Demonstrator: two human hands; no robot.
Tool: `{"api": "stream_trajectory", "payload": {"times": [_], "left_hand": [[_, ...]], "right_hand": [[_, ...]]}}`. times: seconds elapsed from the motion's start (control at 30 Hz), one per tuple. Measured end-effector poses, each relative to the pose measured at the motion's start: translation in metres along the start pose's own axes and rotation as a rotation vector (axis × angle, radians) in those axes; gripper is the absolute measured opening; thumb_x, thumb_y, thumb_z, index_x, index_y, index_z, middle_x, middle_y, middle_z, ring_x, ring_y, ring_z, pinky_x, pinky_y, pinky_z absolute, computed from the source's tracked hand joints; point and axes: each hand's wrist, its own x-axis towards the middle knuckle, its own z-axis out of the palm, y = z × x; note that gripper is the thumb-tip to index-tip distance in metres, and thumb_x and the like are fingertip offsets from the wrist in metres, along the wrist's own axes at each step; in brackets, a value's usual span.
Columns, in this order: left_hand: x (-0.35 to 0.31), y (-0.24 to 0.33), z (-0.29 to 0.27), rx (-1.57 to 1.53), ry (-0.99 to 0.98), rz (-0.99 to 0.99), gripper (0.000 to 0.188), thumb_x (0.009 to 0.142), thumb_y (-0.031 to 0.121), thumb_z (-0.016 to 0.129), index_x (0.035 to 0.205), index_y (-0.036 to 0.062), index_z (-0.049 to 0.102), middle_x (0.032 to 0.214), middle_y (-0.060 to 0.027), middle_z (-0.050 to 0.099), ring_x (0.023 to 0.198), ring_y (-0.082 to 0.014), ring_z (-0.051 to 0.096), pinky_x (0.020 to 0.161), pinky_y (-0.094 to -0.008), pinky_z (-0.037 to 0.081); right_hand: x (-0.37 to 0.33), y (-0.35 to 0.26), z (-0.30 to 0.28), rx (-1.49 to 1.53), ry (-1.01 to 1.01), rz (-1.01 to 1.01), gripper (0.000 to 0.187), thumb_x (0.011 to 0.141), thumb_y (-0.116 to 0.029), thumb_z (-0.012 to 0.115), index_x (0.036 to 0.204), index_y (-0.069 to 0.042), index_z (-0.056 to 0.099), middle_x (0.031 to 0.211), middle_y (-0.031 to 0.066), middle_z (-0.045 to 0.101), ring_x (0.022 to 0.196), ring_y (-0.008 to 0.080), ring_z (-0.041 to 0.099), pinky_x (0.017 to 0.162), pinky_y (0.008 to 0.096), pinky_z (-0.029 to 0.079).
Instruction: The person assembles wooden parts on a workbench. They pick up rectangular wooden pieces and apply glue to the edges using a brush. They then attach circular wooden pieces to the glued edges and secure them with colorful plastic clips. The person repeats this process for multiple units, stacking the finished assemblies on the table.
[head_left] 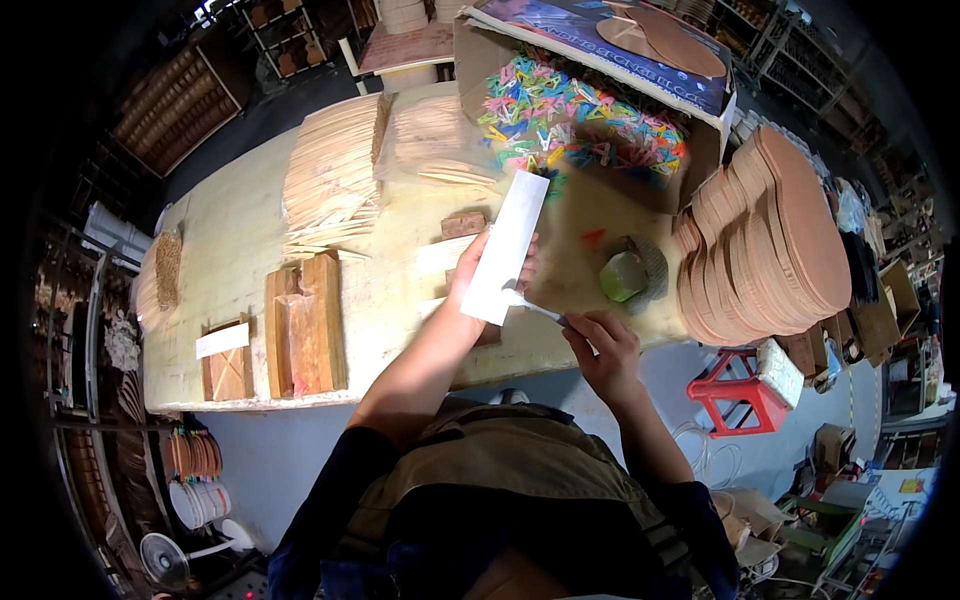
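A long white paper sleeve (507, 247) is gripped by the left hand (478, 268) above the tabletop's (240, 230) near edge; its lower end is pinched closed-fingered by the right hand (603, 345), seemingly being opened, demanding steadiness.

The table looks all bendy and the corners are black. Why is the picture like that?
In the head view, the fisheye lens bows the straight table edge and leaves a black ring round the rim. The middle is bright and sharp: the white paper sleeve in the left hand glares a little, while the shelves at the sides sit dim and smeared.
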Motion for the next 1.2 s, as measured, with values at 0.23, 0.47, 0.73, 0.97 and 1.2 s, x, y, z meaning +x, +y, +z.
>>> {"api": "stream_trajectory", "payload": {"times": [0.23,0.47,0.73,0.97,1.2], "left_hand": [[-0.026,0.027,0.012,0.052,0.032,0.237,0.053,0.093,0.036,0.049,0.125,-0.0062,0.047,0.105,-0.0146,0.055,0.086,-0.0228,0.052,0.075,-0.0312,0.047],[-0.158,0.088,0.001,0.012,0.03,0.712,0.05,0.097,0.032,0.045,0.135,0.0003,0.041,0.123,-0.0182,0.054,0.108,-0.0339,0.055,0.092,-0.0427,0.048],[-0.365,0.141,-0.052,0.048,0.395,1.465,0.051,0.097,0.032,0.045,0.137,0.0012,0.039,0.134,-0.0201,0.048,0.121,-0.0388,0.048,0.105,-0.0499,0.039],[-0.47,0.189,-0.087,-0.125,0.769,1.712,0.039,0.1,0.025,0.041,0.129,-0.0009,0.045,0.128,-0.0189,0.053,0.118,-0.0358,0.05,0.105,-0.0482,0.038],[-0.531,0.227,-0.137,-0.069,1.084,1.626,0.03,0.102,0.02,0.036,0.12,-0.0007,0.047,0.117,-0.0152,0.057,0.108,-0.0315,0.057,0.093,-0.0475,0.05]], "right_hand": [[-0.005,-0.011,0.001,0.24,-0.098,0.086,0.024,0.074,0.001,0.072,0.097,-0.003,0.067,0.081,0.009,0.062,0.066,0.0189,0.06,0.054,0.0305,0.049],[-0.028,0.019,0.014,0.442,0.092,0.457,0.021,0.083,0.003,0.064,0.103,0.003,0.062,0.086,0.0017,0.057,0.067,0.0088,0.052,0.061,0.0192,0.042],[-0.014,0.024,0.044,0.6,0.079,0.679,0.02,0.092,-0.011,0.058,0.108,0.0,0.062,0.069,-0.0018,0.051,0.057,0.0042,0.038,0.05,0.0193,0.029],[0.02,-0.002,0.081,0.562,-0.065,0.63,0.021,0.089,-0.007,0.058,0.107,0.001,0.063,0.076,0.0003,0.057,0.059,0.0047,0.042,0.05,0.0189,0.031],[0.023,-0.019,0.111,0.619,-0.135,0.575,0.022,0.089,-0.006,0.057,0.108,0.001,0.063,0.076,0.0003,0.056,0.06,0.0048,0.043,0.05,0.0182,0.032]]}}
